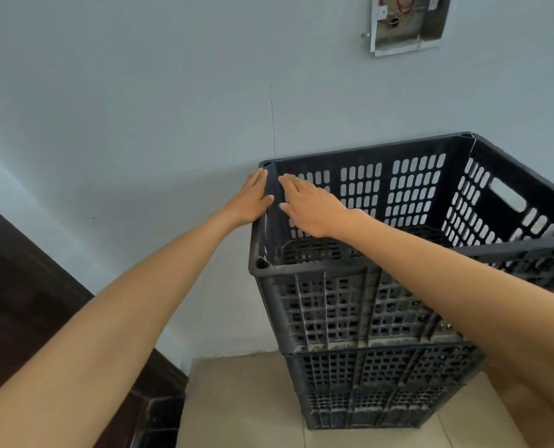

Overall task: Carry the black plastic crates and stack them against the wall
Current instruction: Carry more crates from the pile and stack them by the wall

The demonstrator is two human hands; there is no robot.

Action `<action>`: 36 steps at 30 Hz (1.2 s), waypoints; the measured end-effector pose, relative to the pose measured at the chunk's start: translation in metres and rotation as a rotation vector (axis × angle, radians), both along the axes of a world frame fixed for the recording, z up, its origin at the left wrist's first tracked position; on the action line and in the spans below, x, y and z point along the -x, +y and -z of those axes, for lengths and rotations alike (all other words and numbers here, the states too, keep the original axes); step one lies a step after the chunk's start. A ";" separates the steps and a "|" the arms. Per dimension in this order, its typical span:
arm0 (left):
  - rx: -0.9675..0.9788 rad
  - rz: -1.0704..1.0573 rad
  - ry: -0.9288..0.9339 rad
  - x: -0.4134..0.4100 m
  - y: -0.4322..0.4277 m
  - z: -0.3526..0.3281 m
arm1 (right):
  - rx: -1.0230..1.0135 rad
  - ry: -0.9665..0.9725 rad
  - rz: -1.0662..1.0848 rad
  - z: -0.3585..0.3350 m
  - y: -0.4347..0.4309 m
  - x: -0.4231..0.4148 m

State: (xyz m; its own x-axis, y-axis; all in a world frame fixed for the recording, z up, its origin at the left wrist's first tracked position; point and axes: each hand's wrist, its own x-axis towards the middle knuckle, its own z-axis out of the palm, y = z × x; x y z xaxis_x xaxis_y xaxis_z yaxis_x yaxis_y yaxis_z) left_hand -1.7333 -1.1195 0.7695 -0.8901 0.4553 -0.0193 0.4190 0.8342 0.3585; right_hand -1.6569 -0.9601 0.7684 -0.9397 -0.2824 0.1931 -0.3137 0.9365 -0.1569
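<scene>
Two black perforated plastic crates stand stacked against the pale wall. The top crate [337, 305] is empty and sits on the lower crate [376, 386], which rests on the beige tiled floor. My left hand [249, 200] lies flat with straight fingers against the outside of the top crate's left wall, near its far corner. My right hand [311, 206] reaches over the near rim and presses flat with straight fingers against the inside of that same left wall. Neither hand curls round the rim.
The pale blue wall [140, 108] runs behind the stack. A dark wooden door or frame [20, 286] stands at the left. An open metal wall box [408, 22] with wires is mounted high above the crates. Beige floor tiles [243, 402] lie left of the stack.
</scene>
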 end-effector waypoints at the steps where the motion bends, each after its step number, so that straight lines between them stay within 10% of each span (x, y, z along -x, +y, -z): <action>1: 0.011 0.012 -0.002 0.008 0.003 0.000 | -0.036 0.012 0.017 -0.001 0.001 0.015; 14: 0.045 0.151 0.010 0.071 0.018 0.018 | -0.306 -0.105 0.099 0.057 0.022 0.112; 31: 0.171 0.391 0.292 0.103 0.066 0.011 | -0.128 0.311 0.113 0.022 0.103 0.112; 36: 0.245 0.447 0.243 0.109 0.095 0.023 | -0.302 0.105 0.113 0.041 0.136 0.110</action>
State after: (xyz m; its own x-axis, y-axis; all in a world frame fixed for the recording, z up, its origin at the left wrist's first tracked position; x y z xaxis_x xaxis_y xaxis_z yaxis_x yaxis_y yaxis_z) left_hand -1.8428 -1.0245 0.7466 -0.6036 0.7972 0.0098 0.7972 0.6032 0.0254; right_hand -1.7664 -0.8237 0.7279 -0.9477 -0.2367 0.2141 -0.2050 0.9656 0.1602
